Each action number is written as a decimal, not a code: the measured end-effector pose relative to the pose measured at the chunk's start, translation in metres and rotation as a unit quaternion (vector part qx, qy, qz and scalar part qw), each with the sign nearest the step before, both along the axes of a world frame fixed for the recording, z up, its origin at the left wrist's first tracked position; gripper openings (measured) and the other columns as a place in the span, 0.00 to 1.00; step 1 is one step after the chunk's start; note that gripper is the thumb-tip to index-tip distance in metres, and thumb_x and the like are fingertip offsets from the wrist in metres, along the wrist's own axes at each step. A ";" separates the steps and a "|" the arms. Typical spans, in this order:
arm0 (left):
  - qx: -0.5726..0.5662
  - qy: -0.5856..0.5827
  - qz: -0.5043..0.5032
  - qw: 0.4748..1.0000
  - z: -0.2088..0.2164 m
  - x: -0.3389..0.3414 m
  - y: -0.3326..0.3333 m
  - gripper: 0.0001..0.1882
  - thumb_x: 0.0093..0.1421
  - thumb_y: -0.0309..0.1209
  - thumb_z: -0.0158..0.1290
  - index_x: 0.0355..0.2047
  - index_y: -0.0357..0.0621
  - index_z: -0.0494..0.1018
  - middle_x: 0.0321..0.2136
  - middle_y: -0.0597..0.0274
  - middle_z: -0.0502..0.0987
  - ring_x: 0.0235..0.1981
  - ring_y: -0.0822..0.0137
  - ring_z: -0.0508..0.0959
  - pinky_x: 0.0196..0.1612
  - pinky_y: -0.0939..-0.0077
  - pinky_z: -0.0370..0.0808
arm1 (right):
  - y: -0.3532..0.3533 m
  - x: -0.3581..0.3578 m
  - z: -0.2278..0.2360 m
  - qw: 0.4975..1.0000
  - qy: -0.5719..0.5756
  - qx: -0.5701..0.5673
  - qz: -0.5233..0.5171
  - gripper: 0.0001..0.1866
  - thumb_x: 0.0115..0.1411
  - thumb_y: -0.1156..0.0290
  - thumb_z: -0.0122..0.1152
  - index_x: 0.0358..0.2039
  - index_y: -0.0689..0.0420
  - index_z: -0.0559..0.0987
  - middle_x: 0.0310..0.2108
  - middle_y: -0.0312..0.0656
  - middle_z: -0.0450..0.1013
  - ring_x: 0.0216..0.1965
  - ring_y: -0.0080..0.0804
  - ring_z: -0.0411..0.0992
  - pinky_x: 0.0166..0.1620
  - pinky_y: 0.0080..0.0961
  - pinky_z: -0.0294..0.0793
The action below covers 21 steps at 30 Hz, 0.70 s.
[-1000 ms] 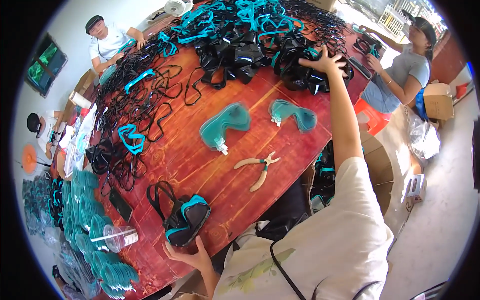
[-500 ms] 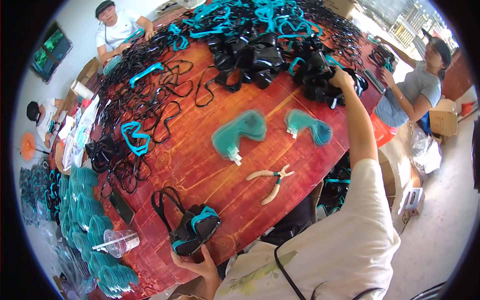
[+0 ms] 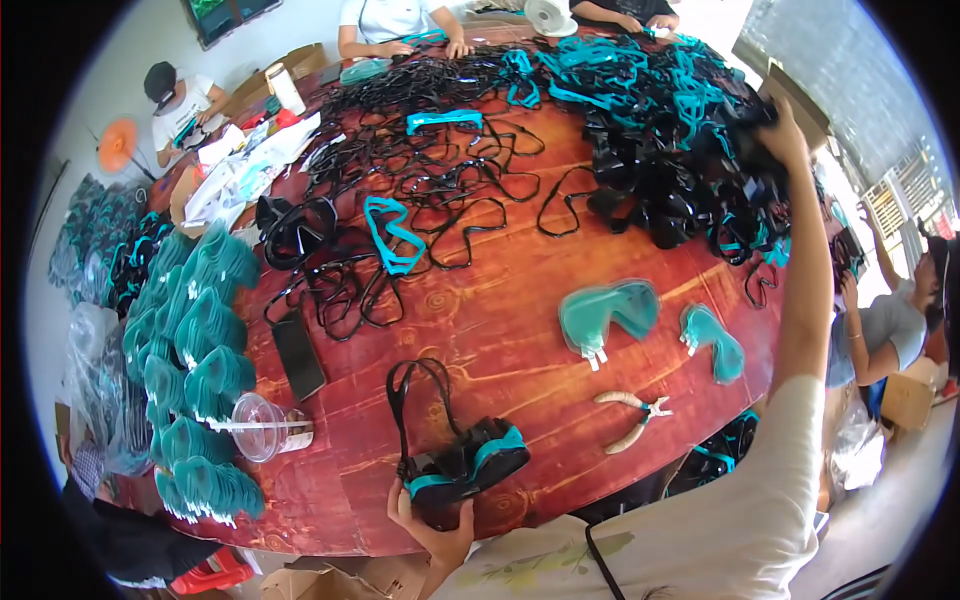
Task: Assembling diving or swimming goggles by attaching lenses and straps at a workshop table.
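A black and teal diving mask (image 3: 487, 452) with a looped black strap stands at the near edge of the table. My left hand (image 3: 437, 528) cups its lower left side, thumb and fingers on either side of the rim. My right arm stretches to the far right, where my right hand (image 3: 786, 135) is over a big heap of black mask bodies (image 3: 665, 190) and teal frames. Blur hides its fingers and whether the dark shape by them is held. Between my arms lie pliers (image 3: 634, 420) with cream handles and two translucent green mask-shaped pieces (image 3: 607, 318) with white tabs.
Stacks of green mask-shaped pieces (image 3: 205, 375) line the left edge, beside a tilted plastic cup (image 3: 262, 427) with a straw and a dark phone (image 3: 298, 356). Tangled black straps (image 3: 420, 175) and a teal frame (image 3: 393, 235) spread beyond. Several people sit around the table.
The view has swung left. My right hand has moved farther away, from the near side of the black heap toward its far right. My left hand stays at the diving mask, which now lies more level.
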<state>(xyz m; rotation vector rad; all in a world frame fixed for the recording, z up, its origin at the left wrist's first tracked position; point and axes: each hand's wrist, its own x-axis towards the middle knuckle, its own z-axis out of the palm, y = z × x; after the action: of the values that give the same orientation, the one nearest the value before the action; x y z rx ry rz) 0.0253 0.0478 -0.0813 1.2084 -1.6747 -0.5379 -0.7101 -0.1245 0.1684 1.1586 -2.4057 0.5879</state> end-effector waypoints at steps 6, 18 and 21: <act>0.004 -0.007 0.016 1.000 -0.003 0.002 0.000 0.48 0.45 0.27 0.66 0.61 0.39 0.49 0.60 0.37 0.53 0.59 0.43 0.59 0.61 0.50 0.58 | -0.265 0.172 0.083 0.960 -0.150 -0.126 0.198 0.79 0.32 0.27 0.69 0.65 0.76 0.40 0.61 0.73 0.55 0.61 0.60 0.61 0.60 0.40 0.66; 0.036 0.033 0.003 0.999 -0.006 0.001 0.001 0.42 0.48 0.24 0.63 0.60 0.38 0.53 0.58 0.41 0.56 0.59 0.44 0.60 0.62 0.52 0.56 | -0.050 0.280 -0.118 0.900 -0.053 0.119 0.417 0.20 0.52 0.60 0.66 0.43 0.56 0.79 0.45 0.46 0.74 0.50 0.45 0.72 0.50 0.37 0.73; 0.045 0.052 0.015 0.998 -0.006 0.000 0.004 0.44 0.50 0.23 0.62 0.63 0.35 0.49 0.60 0.42 0.54 0.62 0.46 0.58 0.64 0.53 0.52 | 0.033 0.199 -0.138 0.953 0.003 -0.057 0.298 0.15 0.52 0.66 0.64 0.39 0.59 0.80 0.39 0.50 0.76 0.44 0.48 0.73 0.50 0.36 0.72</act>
<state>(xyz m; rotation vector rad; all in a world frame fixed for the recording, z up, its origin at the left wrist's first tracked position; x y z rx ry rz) 0.0250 0.0522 -0.0868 1.2475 -1.5564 -0.6535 -0.5116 -0.0917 0.0301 1.8369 -1.9611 0.8841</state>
